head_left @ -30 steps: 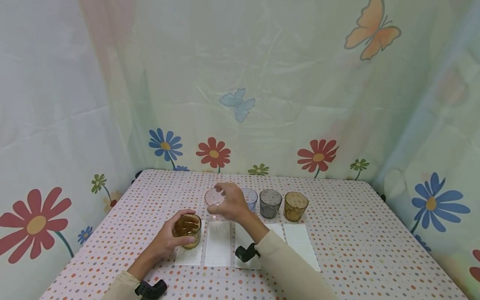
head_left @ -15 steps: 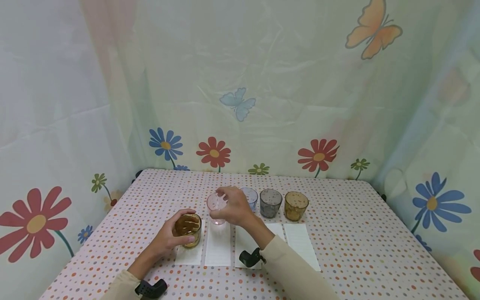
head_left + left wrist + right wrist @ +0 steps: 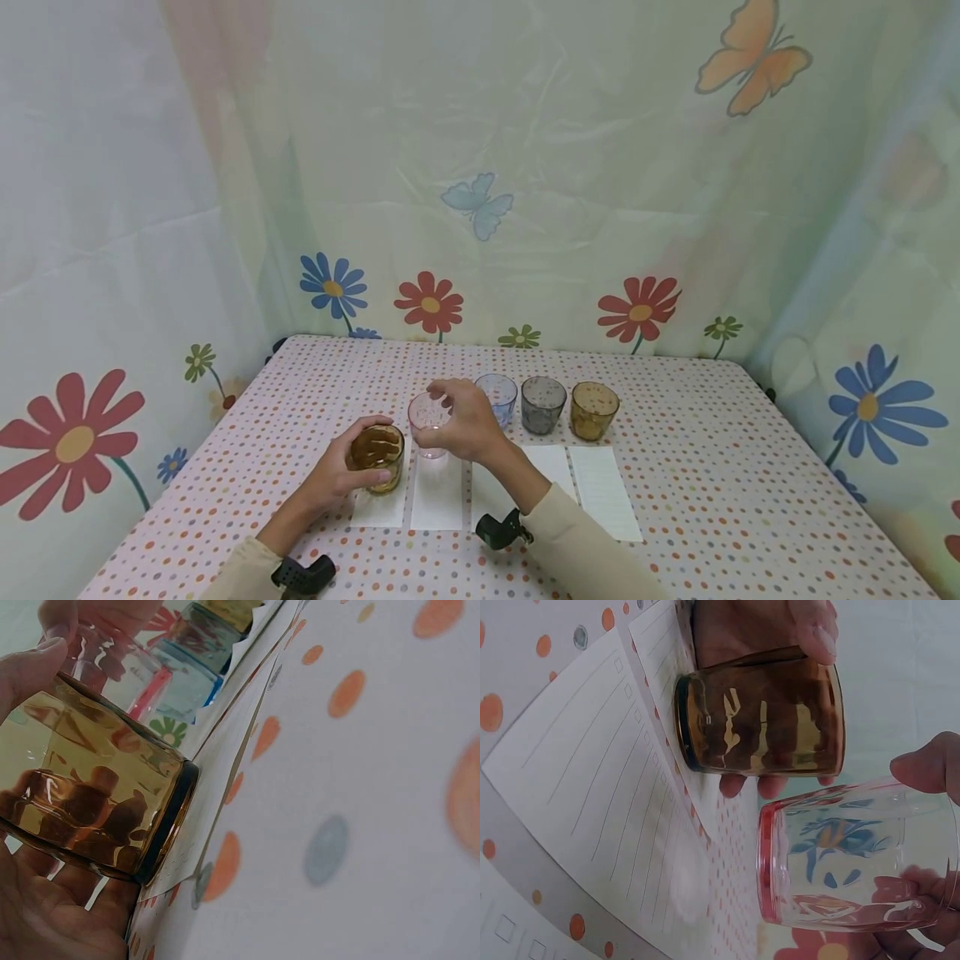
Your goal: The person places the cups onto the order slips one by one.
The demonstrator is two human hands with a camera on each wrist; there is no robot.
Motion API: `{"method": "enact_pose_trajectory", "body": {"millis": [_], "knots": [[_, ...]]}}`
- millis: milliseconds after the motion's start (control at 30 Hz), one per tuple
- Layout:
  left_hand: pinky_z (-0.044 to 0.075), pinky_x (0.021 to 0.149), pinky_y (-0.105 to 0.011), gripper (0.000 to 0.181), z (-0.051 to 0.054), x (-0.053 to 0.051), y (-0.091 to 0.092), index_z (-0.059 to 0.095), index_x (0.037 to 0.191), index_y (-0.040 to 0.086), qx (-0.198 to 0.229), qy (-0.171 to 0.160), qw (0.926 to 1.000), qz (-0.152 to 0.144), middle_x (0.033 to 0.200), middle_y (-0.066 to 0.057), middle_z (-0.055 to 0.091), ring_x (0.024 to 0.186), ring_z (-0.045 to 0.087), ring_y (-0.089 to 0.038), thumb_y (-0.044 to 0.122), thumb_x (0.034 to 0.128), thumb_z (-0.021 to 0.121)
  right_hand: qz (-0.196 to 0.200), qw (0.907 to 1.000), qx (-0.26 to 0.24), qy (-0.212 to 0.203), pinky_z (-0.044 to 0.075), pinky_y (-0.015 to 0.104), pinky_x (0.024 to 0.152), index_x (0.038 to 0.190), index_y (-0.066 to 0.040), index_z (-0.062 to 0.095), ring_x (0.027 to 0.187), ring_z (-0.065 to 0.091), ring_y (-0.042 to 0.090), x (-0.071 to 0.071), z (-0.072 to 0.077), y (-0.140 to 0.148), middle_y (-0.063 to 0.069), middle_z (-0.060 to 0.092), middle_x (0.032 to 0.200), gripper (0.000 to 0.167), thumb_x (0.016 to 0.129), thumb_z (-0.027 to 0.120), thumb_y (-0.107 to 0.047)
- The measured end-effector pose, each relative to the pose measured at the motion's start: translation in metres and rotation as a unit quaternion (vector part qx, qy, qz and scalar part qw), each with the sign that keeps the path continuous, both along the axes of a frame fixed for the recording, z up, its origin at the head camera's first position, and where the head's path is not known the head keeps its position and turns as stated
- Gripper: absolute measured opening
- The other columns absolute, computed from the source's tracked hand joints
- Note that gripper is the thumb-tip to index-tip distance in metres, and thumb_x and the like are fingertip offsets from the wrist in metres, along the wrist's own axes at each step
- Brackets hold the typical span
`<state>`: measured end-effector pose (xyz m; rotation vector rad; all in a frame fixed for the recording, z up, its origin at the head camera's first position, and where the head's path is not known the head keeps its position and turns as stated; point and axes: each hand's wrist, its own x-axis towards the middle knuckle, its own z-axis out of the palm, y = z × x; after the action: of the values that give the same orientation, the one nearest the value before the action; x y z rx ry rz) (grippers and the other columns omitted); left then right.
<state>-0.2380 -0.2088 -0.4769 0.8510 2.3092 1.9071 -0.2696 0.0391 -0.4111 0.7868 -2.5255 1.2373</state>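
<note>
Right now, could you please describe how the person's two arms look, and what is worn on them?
The left sleeve and right sleeve are long, plain and beige. Near each wrist sits a small black device, the left device and the right device. The left grip and right grip wear no gloves.

Staged recording booth, probably; room beyond is hidden. Flower-and-butterfly drapes point(image 3: 360, 158) enclose the left, far and right sides of a polka-dot surface point(image 3: 750, 492); black wrist cameras point(image 3: 304, 577) visible.
</note>
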Motion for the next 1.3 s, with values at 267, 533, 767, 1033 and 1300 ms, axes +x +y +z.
{"method": "enact_pose_trajectory", "body": {"millis": [267,533,767,1033,1300], "knots": [[0.05,0.101,-0.029,0.068,0.0,0.0,0.0,0.041,0.148,0.003,0.001,0.006,1.0,0.0,0.135,-0.021,0.057,0.122,0.06,-0.036,0.008,0.0892,0.074,-0.001,1.0,0.005,-0.008,0.053,0.033,0.076,0.121,-0.006,0.07,0.097,0.062,0.023,0.005,-0.002,0.002,0.008,0.069,0.112,0.059,0.069,0.087,-0.027],[0.05,0.102,-0.03,0.066,-0.001,0.001,-0.001,0.042,0.148,0.005,0.004,0.008,1.0,-0.002,0.135,-0.021,0.057,0.122,0.06,-0.034,0.006,0.0894,0.074,0.02,0.9996,0.019,-0.01,0.053,0.032,0.074,0.122,-0.006,0.069,0.1,0.063,0.032,0.009,-0.012,0.006,0.012,0.069,0.112,0.061,0.066,0.086,-0.025],[0.05,0.103,-0.031,0.066,0.0,0.001,-0.001,0.043,0.148,0.009,0.008,0.006,0.9999,-0.01,0.136,-0.021,0.056,0.123,0.059,-0.035,0.005,0.0899,0.073,0.022,0.9992,0.015,-0.031,0.053,0.032,0.074,0.124,-0.005,0.068,0.099,0.063,0.028,0.013,-0.016,0.008,0.009,0.068,0.112,0.064,0.066,0.086,-0.023],[0.05,0.103,-0.034,0.066,-0.001,0.0,-0.001,0.043,0.148,0.009,0.006,0.01,0.9999,-0.008,0.136,-0.021,0.056,0.123,0.058,-0.041,0.005,0.0898,0.073,0.016,0.9987,0.023,-0.042,0.052,0.032,0.073,0.121,-0.009,0.068,0.096,0.06,0.019,0.018,-0.014,0.011,0.004,0.067,0.109,0.061,0.064,0.085,-0.025],[0.05,0.103,-0.032,0.066,-0.001,0.0,-0.001,0.043,0.148,0.01,0.002,0.009,0.9999,-0.004,0.136,-0.02,0.056,0.123,0.059,-0.037,0.007,0.0896,0.073,0.022,0.9982,0.022,-0.051,0.052,0.03,0.073,0.12,-0.009,0.068,0.097,0.061,0.022,0.021,-0.019,0.013,0.005,0.067,0.11,0.06,0.064,0.083,-0.024]]}}
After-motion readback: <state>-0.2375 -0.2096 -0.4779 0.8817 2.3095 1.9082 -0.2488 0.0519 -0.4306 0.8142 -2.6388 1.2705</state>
